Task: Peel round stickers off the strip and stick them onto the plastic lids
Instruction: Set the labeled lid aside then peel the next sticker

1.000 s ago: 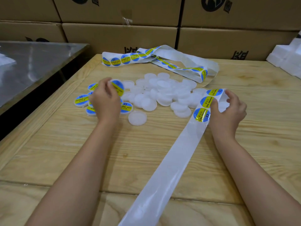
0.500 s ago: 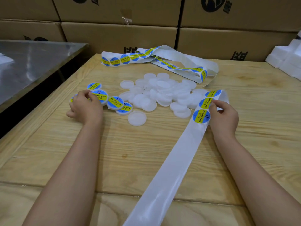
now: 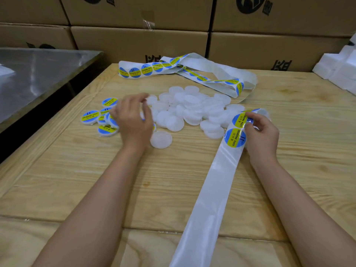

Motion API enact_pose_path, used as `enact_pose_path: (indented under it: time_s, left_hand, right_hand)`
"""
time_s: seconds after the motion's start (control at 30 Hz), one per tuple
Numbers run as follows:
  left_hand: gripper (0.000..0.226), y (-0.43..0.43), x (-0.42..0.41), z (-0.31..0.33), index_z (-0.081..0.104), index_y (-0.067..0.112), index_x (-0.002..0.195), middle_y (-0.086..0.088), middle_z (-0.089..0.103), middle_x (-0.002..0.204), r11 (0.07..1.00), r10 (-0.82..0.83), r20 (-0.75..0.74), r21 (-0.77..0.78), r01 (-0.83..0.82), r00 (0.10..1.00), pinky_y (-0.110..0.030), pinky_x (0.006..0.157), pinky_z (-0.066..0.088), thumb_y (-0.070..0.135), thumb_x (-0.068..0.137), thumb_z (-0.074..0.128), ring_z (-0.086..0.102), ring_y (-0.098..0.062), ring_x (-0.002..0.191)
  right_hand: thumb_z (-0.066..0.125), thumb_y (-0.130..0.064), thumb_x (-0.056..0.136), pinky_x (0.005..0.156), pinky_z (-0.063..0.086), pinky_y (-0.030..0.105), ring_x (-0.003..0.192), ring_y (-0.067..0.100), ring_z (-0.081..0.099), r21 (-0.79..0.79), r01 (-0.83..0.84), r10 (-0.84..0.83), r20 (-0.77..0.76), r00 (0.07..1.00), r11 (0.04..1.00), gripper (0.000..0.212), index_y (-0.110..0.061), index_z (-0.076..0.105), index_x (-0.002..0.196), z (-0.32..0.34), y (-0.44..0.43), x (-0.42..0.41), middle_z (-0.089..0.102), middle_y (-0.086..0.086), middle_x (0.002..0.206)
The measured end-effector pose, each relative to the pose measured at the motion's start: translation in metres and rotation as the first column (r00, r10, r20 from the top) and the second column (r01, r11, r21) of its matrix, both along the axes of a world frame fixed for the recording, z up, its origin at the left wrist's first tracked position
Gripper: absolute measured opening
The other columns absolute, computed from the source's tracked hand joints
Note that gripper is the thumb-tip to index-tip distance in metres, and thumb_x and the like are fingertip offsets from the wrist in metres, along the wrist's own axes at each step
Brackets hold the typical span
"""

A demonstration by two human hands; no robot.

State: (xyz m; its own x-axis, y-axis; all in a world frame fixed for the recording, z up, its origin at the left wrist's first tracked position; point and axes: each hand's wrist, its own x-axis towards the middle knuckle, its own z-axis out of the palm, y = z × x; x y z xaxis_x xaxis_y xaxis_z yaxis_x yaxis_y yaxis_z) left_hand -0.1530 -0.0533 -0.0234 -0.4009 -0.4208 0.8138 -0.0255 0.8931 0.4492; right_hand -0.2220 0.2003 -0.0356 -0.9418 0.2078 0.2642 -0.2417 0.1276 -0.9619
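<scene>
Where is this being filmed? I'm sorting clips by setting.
Probably a packing or warehouse workroom: stacked cardboard boxes behind a bare wooden table, a steel bench beside it, and a pile of plain plastic lids being labelled from a sticker strip.

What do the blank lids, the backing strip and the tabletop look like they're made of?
Blank lids: translucent milky plastic with a matte, frosted look; the surface under them shows through faintly.
Backing strip: a glossy white release liner, likely coated paper or film, with sheen streaks along it.
Tabletop: light unfinished-looking wood, probably pine or plywood, with visible grain and board seams.
</scene>
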Motion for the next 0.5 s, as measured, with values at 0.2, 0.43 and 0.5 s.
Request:
enact_pose_path:
  time_s: [0.2, 0.43, 0.5]
  left_hand:
    - [0.016, 0.076, -0.002, -0.004, 0.07, 0.009, 0.097, -0.002, 0.071, 0.094, 0.872, -0.454, 0.151, -0.125, 0.473, 0.878, -0.036, 0.081, 0.033, 0.012, 0.083, 0.063, 0.066, -0.023, 0.086]
    - [0.035, 0.102, -0.004, -0.012, 0.064, 0.011, 0.118, -0.002, 0.064, 0.12, 0.771, -0.606, 0.329, 0.019, 0.636, 0.724, -0.031, 0.097, 0.027, 0.017, 0.083, 0.067, 0.057, -0.021, 0.114]
    - [0.033, 0.102, -0.004, -0.011, 0.066, 0.007, 0.113, -0.005, 0.067, 0.113, 0.772, -0.614, 0.312, 0.048, 0.634, 0.724, -0.025, 0.093, 0.027, 0.013, 0.08, 0.069, 0.059, -0.024, 0.108]
  right_hand:
    - [0.049, 0.002, 0.085, 0.073, 0.052, 0.036, 0.069, 0.006, 0.06, 0.019, -0.067, 0.067, -0.002, 0.998, 0.998, 0.033, -0.027, 0.065, 0.085, 0.003, -0.005, 0.005, 0.065, -0.005, 0.08]
    - [0.051, 0.005, 0.089, 0.069, 0.05, 0.018, 0.071, 0.002, 0.062, 0.028, -0.254, 0.255, -0.093, 0.962, 0.967, 0.022, -0.01, 0.065, 0.094, 0.007, -0.014, 0.022, 0.067, 0.003, 0.083]
    - [0.052, 0.003, 0.091, 0.065, 0.047, 0.012, 0.064, -0.004, 0.058, 0.021, -0.283, 0.283, -0.102, 0.954, 0.959, 0.019, -0.011, 0.064, 0.094, 0.008, -0.017, 0.025, 0.063, -0.001, 0.076]
